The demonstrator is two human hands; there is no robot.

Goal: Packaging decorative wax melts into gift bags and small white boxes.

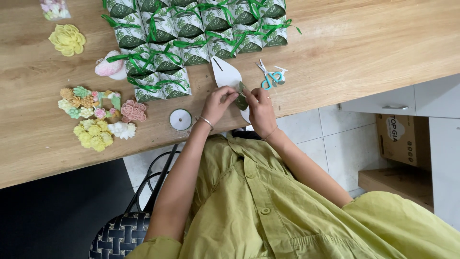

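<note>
Both hands (239, 103) pinch flat box card (229, 76).

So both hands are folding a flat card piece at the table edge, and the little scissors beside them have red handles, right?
Not quite. The head view shows the scissors have teal handles, not red. The rest holds: the left hand and right hand are both on the flat card piece, white on its upper face and green leaf print where it folds, at the wooden table edge.
</note>
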